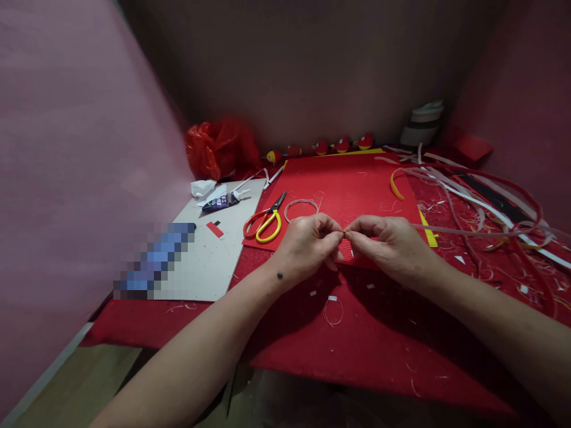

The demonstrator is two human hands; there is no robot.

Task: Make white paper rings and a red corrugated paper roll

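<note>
Pinching closed: left hand (pixel 307 244), right hand (pixel 386 244); anything held too small to tell. Red bag (pixel 223 145) behind tube (pixel 221 202), contents hidden.

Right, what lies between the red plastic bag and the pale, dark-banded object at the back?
The head view shows a row of five small figures in red and yellow between the red bag and pale object.

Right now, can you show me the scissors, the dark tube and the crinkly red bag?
Scissors (pixel 273 210): head view, where the blades meet the handles.
Dark tube (pixel 220 203): head view, on its printed body.
Crinkly red bag (pixel 218 147): head view, on its front.
</note>
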